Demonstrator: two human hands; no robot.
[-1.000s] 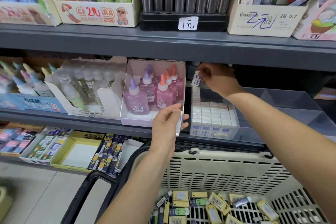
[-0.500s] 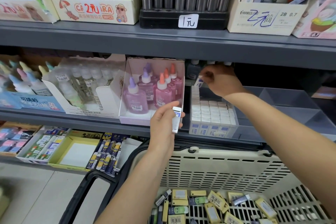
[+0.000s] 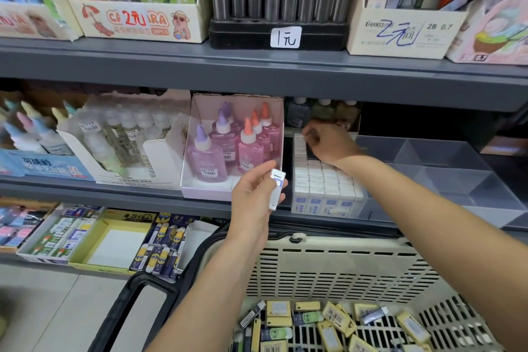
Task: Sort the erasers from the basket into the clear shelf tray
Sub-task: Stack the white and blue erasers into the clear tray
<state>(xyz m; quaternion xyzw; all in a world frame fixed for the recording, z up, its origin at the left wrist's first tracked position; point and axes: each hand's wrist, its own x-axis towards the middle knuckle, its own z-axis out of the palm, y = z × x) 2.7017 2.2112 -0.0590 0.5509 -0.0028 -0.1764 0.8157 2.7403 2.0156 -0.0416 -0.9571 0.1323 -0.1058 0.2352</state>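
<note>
My left hand (image 3: 251,194) pinches a white eraser with a blue label (image 3: 276,188) upright in front of the shelf edge. To its right the clear shelf tray (image 3: 457,180) holds neat rows of white erasers (image 3: 323,183) in its left compartment. My right hand (image 3: 328,143) reaches to the back of that compartment, fingers curled down onto a white eraser (image 3: 300,138) at the rear of the left column; the grip is blurred. Below, the cream basket (image 3: 343,260) holds several loose yellow, green and grey erasers (image 3: 337,320).
A box of pink glue bottles (image 3: 228,146) stands directly left of the tray, with clear glue bottles (image 3: 120,137) further left. The upper shelf board (image 3: 257,66) hangs low over the tray. The basket's black handle (image 3: 137,303) juts left. Stationery boxes (image 3: 165,243) fill the lower shelf.
My right hand has moved down from under the upper shelf onto the rear of the eraser rows. My left hand has lifted slightly, turning its eraser upright.
</note>
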